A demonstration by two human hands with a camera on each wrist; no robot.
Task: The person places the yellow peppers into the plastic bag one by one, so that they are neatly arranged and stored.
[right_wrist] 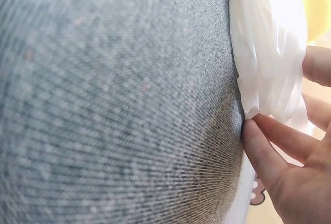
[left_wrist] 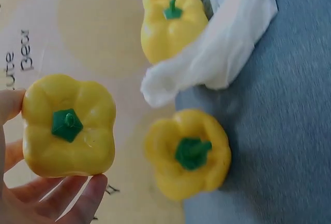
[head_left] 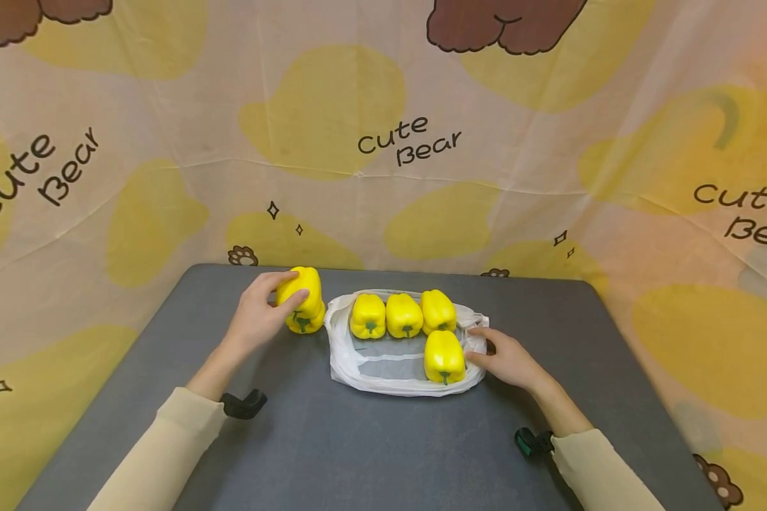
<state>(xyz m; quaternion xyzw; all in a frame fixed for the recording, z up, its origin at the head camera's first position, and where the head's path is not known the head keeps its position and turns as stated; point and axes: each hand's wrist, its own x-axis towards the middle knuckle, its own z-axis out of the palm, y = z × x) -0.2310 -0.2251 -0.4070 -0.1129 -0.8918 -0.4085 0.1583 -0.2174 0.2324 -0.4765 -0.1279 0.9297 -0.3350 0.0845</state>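
My left hand (head_left: 260,312) holds a yellow bell pepper (head_left: 305,282) by its sides, its green stem facing the camera in the left wrist view. Below that one, a second yellow bell pepper (left_wrist: 189,154) sits on the table, left of a white plastic bag (head_left: 345,369). The bag lies with its mouth spread wide. Inside it, three peppers (head_left: 403,316) stand in a row at the back and another pepper (head_left: 444,357) is at the front right. With thumb and fingers, my right hand (head_left: 508,360) grips the bag's right rim.
A dark grey table (head_left: 409,454) carries everything. Behind it and along both sides hangs a patterned cloth (head_left: 332,106) with bear print and lettering. A black band (head_left: 244,404) is on the left wrist, and another black band (head_left: 533,441) on the right.
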